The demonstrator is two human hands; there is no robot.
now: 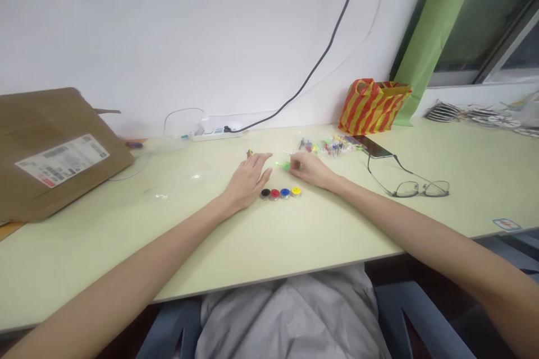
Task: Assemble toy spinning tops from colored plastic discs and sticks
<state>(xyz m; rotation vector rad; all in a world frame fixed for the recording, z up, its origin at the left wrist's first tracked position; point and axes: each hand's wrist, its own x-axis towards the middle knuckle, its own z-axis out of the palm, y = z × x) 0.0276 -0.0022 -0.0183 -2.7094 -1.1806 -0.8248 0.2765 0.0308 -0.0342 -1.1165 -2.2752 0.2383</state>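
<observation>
My right hand (311,170) is closed, its fingertips pinching a small bright green plastic piece (283,166) just above or on the table; its exact kind is too small to make out. Across from it, my left hand (248,180) rests on the table with fingers stretched out and thumb apart, holding nothing. A tiny multicoloured bit (250,153) shows just beyond its fingers. In front of both hands stands a short row of small round clear pieces with coloured tops: black (265,194), red (275,194), blue (285,193) and yellow (296,192).
Small coloured parts in clear plastic (330,146) lie beyond my right hand. Farther right are a phone (374,146), eyeglasses (421,188) and a red-yellow striped bag (373,106). A cardboard package (54,151) stands left; a power strip (217,133) lies by the wall.
</observation>
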